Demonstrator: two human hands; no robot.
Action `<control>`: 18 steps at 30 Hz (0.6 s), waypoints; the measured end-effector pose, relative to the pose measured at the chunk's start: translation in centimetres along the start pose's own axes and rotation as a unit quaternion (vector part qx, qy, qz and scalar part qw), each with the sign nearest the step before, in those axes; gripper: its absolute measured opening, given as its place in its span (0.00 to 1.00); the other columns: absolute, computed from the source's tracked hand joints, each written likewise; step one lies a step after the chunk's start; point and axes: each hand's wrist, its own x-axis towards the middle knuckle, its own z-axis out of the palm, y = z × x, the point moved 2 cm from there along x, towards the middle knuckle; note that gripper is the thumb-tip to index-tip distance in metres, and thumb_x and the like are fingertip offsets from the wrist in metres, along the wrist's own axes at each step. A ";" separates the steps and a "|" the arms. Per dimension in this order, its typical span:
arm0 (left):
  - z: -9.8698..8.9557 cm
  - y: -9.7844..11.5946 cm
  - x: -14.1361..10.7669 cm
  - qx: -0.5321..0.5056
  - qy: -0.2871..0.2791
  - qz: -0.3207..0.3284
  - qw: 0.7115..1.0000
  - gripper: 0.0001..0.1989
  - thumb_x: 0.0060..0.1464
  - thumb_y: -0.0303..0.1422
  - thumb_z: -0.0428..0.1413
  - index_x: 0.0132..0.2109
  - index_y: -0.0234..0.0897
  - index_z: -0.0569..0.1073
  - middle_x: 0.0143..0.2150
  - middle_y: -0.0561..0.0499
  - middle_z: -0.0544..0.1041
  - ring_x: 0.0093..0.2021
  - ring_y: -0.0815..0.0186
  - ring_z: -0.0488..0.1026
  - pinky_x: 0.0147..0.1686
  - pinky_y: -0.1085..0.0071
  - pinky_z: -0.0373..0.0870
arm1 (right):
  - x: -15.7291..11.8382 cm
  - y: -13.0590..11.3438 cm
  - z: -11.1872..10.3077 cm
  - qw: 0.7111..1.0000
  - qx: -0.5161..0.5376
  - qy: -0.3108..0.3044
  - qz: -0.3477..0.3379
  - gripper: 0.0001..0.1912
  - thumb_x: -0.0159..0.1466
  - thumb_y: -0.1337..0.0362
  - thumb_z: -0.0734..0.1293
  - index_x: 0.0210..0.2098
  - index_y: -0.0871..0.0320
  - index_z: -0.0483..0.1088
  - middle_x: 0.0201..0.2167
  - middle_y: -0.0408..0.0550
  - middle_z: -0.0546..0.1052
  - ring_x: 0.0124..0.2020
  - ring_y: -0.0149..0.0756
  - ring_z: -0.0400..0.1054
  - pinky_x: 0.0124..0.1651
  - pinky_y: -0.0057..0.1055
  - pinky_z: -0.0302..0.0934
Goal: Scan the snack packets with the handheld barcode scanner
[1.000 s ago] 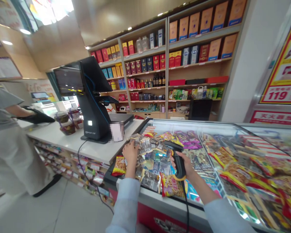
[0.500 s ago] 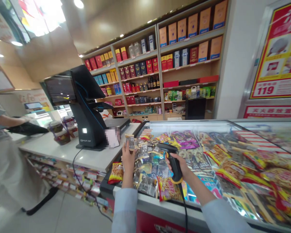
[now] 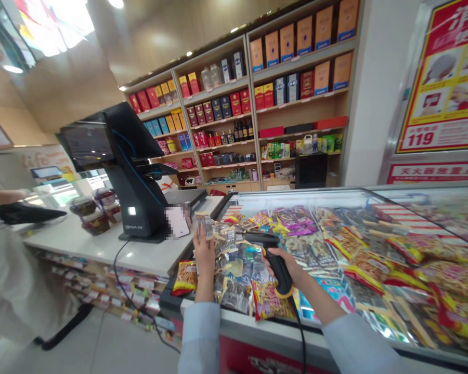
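Note:
My right hand (image 3: 284,264) is wrapped round the grip of a black and yellow barcode scanner (image 3: 261,239), its head turned left over the packets. A black cord runs down from its handle. My left hand (image 3: 205,254) is closed on a small clear snack packet (image 3: 205,226), held upright at the counter's right end. The scanner head points roughly toward that packet, apart from it. Beneath my hands lie several clear snack packets (image 3: 234,292) on the glass-topped freezer (image 3: 341,192). Red and yellow noodle snack bags (image 3: 271,301) lie along its front edge.
A black checkout terminal (image 3: 134,208) stands on the white counter (image 3: 101,254), with lidded tubs (image 3: 95,221) beside it. A person in light trousers (image 3: 11,280) is at the far left. Shelves of boxes (image 3: 234,104) line the back wall. A cable hangs down the counter's front.
The scanner head has swung left and levelled toward the packet in my left hand. My left hand has barely moved. The whole view has shifted slightly.

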 end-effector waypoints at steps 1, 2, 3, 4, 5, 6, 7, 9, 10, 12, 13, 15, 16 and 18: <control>0.0 -0.1 0.0 0.001 -0.002 0.000 1.000 0.29 0.56 0.33 0.53 0.65 0.43 0.59 0.65 0.39 0.59 0.58 0.53 0.68 0.52 0.61 0.70 | 0.0 0.1 -0.1 1.000 -0.001 -0.001 0.003 0.18 0.54 0.49 0.66 0.26 0.60 0.69 0.17 0.41 0.66 0.15 0.26 0.60 0.18 0.24 0.56; 0.0 -0.1 0.0 0.002 -0.005 0.000 1.000 0.29 0.56 0.34 0.53 0.65 0.44 0.58 0.65 0.40 0.59 0.57 0.54 0.69 0.52 0.61 0.71 | 0.0 0.1 -0.1 1.000 -0.001 -0.002 0.004 0.18 0.54 0.49 0.65 0.26 0.60 0.69 0.17 0.41 0.66 0.15 0.26 0.60 0.18 0.23 0.56; 0.0 -0.2 0.0 0.005 -0.010 -0.001 1.000 0.30 0.57 0.34 0.53 0.65 0.44 0.58 0.65 0.40 0.59 0.57 0.54 0.69 0.52 0.62 0.71 | 0.0 0.2 -0.2 1.000 0.000 -0.003 0.005 0.18 0.54 0.49 0.65 0.26 0.60 0.69 0.17 0.41 0.66 0.15 0.26 0.60 0.18 0.23 0.56; 0.0 -0.3 0.0 0.008 -0.013 -0.002 1.000 0.30 0.57 0.34 0.53 0.65 0.45 0.58 0.66 0.40 0.58 0.57 0.54 0.69 0.52 0.63 0.71 | 0.0 0.2 -0.2 1.000 0.001 -0.006 0.005 0.18 0.54 0.49 0.65 0.25 0.60 0.69 0.17 0.41 0.67 0.15 0.26 0.60 0.18 0.23 0.55; 0.0 -0.3 0.0 0.012 -0.016 -0.004 1.000 0.29 0.57 0.34 0.52 0.66 0.44 0.57 0.66 0.40 0.58 0.57 0.55 0.69 0.51 0.63 0.71 | 0.0 0.2 -0.2 1.000 0.003 -0.010 0.004 0.18 0.55 0.49 0.65 0.25 0.60 0.68 0.17 0.41 0.67 0.15 0.26 0.60 0.18 0.23 0.56; 0.0 -0.3 -0.1 0.015 -0.016 -0.006 1.000 0.29 0.57 0.34 0.52 0.66 0.44 0.58 0.66 0.40 0.58 0.57 0.55 0.70 0.51 0.64 0.71 | 0.0 0.3 -0.3 1.000 0.005 -0.014 0.002 0.18 0.55 0.49 0.65 0.25 0.60 0.68 0.17 0.41 0.67 0.15 0.26 0.60 0.18 0.23 0.56; 0.0 -0.3 -0.1 0.017 -0.018 -0.007 1.000 0.29 0.57 0.34 0.52 0.65 0.44 0.58 0.66 0.40 0.58 0.56 0.55 0.70 0.51 0.64 0.71 | 0.1 0.2 -0.3 1.000 0.007 -0.017 -0.003 0.18 0.55 0.49 0.65 0.25 0.59 0.68 0.17 0.41 0.67 0.15 0.26 0.61 0.18 0.23 0.56; -0.1 -0.1 -0.1 0.018 -0.016 -0.008 1.000 0.29 0.57 0.33 0.52 0.65 0.43 0.59 0.66 0.40 0.58 0.55 0.56 0.71 0.51 0.64 0.71 | 0.1 0.2 -0.3 1.000 0.010 -0.021 -0.010 0.17 0.54 0.50 0.65 0.25 0.59 0.67 0.17 0.41 0.67 0.15 0.26 0.60 0.18 0.24 0.56; -0.1 0.0 -0.1 0.016 -0.014 -0.008 1.000 0.29 0.57 0.32 0.52 0.65 0.43 0.59 0.66 0.40 0.59 0.55 0.56 0.71 0.51 0.64 0.71 | 0.1 0.2 -0.2 1.000 0.011 -0.022 -0.011 0.17 0.54 0.50 0.65 0.25 0.59 0.67 0.17 0.41 0.67 0.15 0.26 0.60 0.18 0.24 0.56; -0.1 0.1 -0.1 0.013 -0.010 -0.008 1.000 0.29 0.57 0.32 0.52 0.65 0.43 0.59 0.66 0.41 0.59 0.54 0.57 0.71 0.51 0.65 0.71 | 0.0 0.1 -0.2 1.000 0.011 -0.021 -0.009 0.17 0.54 0.50 0.65 0.26 0.59 0.67 0.17 0.41 0.67 0.15 0.26 0.60 0.18 0.23 0.56; -0.1 0.1 -0.1 0.012 -0.009 -0.006 1.000 0.29 0.57 0.32 0.52 0.65 0.44 0.58 0.66 0.41 0.59 0.54 0.58 0.71 0.51 0.65 0.71 | 0.0 0.1 -0.2 1.000 0.009 -0.021 -0.007 0.17 0.54 0.50 0.65 0.26 0.59 0.67 0.17 0.41 0.67 0.14 0.26 0.60 0.17 0.23 0.55; -0.1 0.1 -0.1 0.012 -0.013 -0.001 1.000 0.29 0.58 0.33 0.51 0.65 0.44 0.58 0.66 0.41 0.58 0.54 0.58 0.72 0.51 0.65 0.71 | 0.0 0.0 -0.1 1.000 0.004 -0.022 -0.007 0.17 0.55 0.49 0.65 0.26 0.59 0.67 0.17 0.41 0.66 0.14 0.26 0.59 0.17 0.23 0.55; -0.1 0.0 -0.1 0.012 -0.015 0.002 1.000 0.28 0.58 0.33 0.51 0.66 0.43 0.58 0.66 0.40 0.58 0.53 0.58 0.72 0.51 0.65 0.71 | -0.1 0.0 -0.1 1.000 0.002 -0.025 -0.010 0.17 0.55 0.49 0.65 0.25 0.59 0.67 0.17 0.41 0.66 0.14 0.26 0.59 0.17 0.23 0.55; -0.1 -0.1 -0.1 0.012 -0.017 0.003 1.000 0.28 0.59 0.34 0.51 0.65 0.43 0.58 0.66 0.40 0.58 0.53 0.58 0.72 0.50 0.66 0.71 | -0.1 -0.1 0.1 0.999 0.002 -0.029 -0.017 0.17 0.55 0.50 0.65 0.25 0.59 0.67 0.17 0.41 0.67 0.14 0.26 0.59 0.16 0.24 0.54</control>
